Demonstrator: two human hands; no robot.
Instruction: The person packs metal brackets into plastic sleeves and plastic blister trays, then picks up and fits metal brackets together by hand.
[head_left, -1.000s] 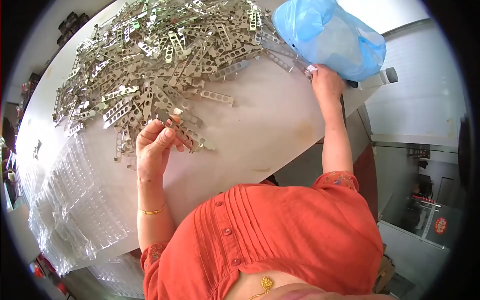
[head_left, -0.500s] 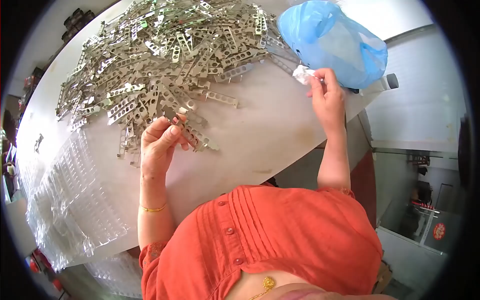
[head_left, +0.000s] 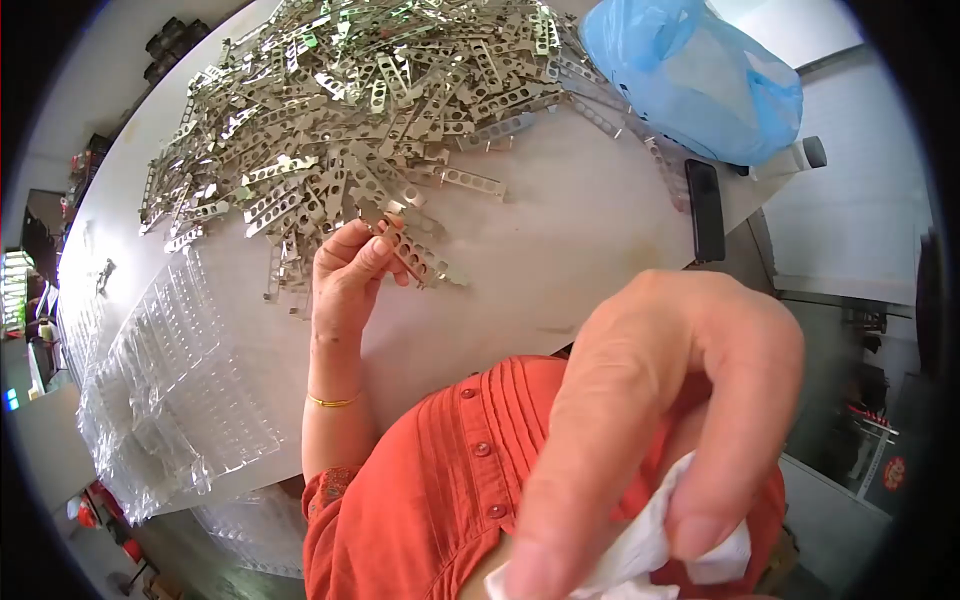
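White table heaped with metal strips, left hand pinching one strip, right hand clutching white tissue, blue bag contents unclear

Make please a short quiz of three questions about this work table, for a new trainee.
1. True or false: the left hand holds a perforated metal strip at the edge of the pile of metal strips.
2. What does the right hand, raised close to the camera, pinch in its fingers?
A. a blue bag
B. a white tissue
C. a metal strip
3. Fill in: the clear plastic trays lie on the person's ____ side of the table.

Key:
1. True.
2. B, the white tissue.
3. Left.
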